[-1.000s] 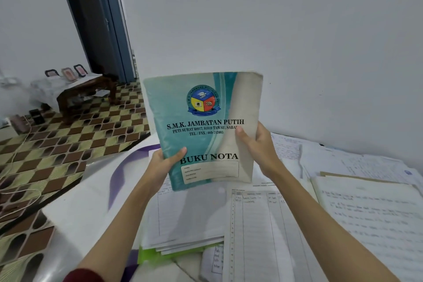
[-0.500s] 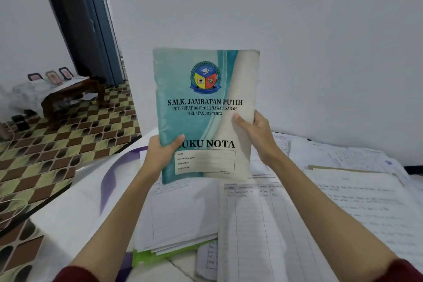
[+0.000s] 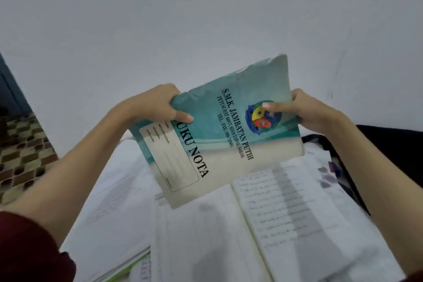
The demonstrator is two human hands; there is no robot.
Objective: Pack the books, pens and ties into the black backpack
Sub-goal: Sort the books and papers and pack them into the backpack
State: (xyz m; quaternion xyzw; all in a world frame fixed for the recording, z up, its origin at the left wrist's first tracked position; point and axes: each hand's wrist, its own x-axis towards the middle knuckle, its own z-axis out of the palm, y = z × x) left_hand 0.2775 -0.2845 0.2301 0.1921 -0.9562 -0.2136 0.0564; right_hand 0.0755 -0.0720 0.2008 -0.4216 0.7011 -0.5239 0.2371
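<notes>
Loose printed and handwritten papers (image 3: 281,217) cover the desk (image 3: 96,231) below, overlapping from its left edge to its right. A green-edged stack (image 3: 128,267) shows at the near left. A dark object (image 3: 389,144), blurred and partly hidden by the right forearm, sits at the desk's far right edge. Patterned floor tiles (image 3: 20,158) lie beyond the left edge, and a plain pale wall (image 3: 206,18) fills the background.

A teal and white notebook (image 3: 219,135), titled "BUKU NOTA", is held in the air above the papers, turned sideways and tilted. The left hand (image 3: 155,103) grips its label end, thumb curled over the cover. The right hand (image 3: 306,112) pinches the crest end, thumb on the crest; its other fingers are hidden behind.
</notes>
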